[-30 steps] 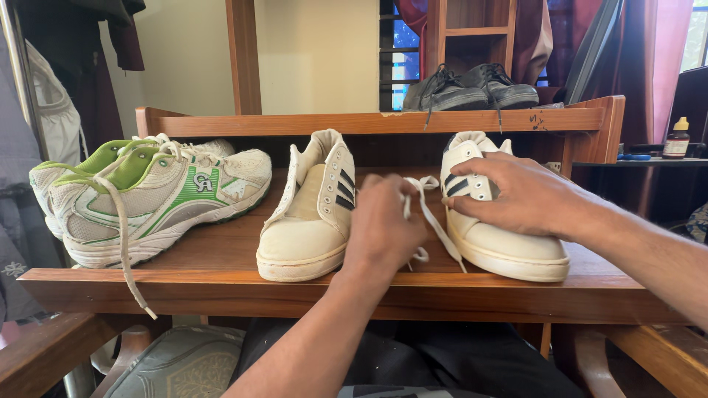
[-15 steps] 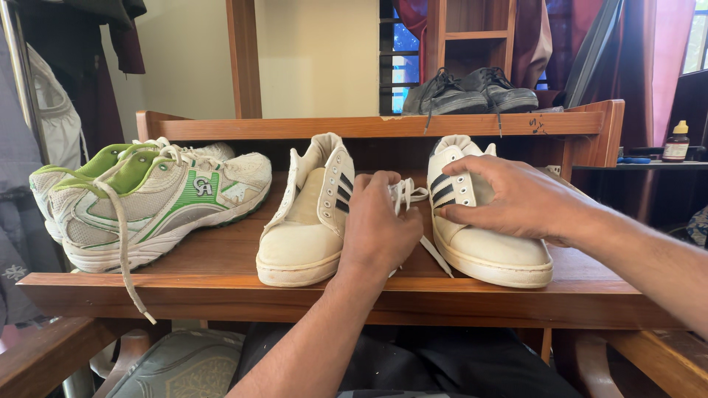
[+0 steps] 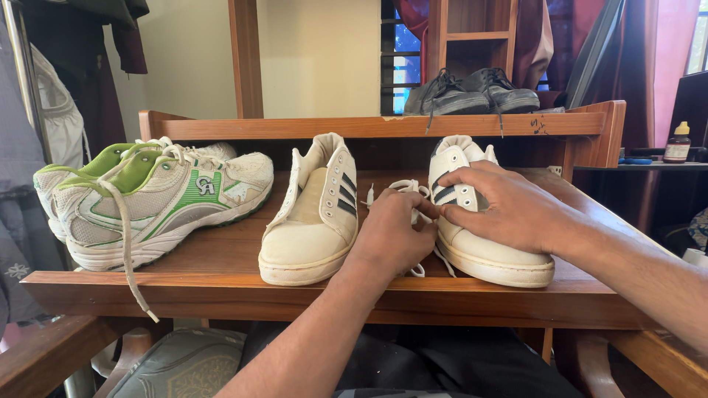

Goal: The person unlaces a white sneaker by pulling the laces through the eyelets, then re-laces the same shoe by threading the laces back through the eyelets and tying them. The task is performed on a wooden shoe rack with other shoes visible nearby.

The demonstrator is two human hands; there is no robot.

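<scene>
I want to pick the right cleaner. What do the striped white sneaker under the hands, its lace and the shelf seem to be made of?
White sneaker: probably smooth leather or a synthetic look-alike, matte and yellowed, with a rubber-looking sole rim. White lace: flat woven fabric, limp. Wooden shelf: brown grain with a slight sheen, likely varnished wood or veneer.
</scene>
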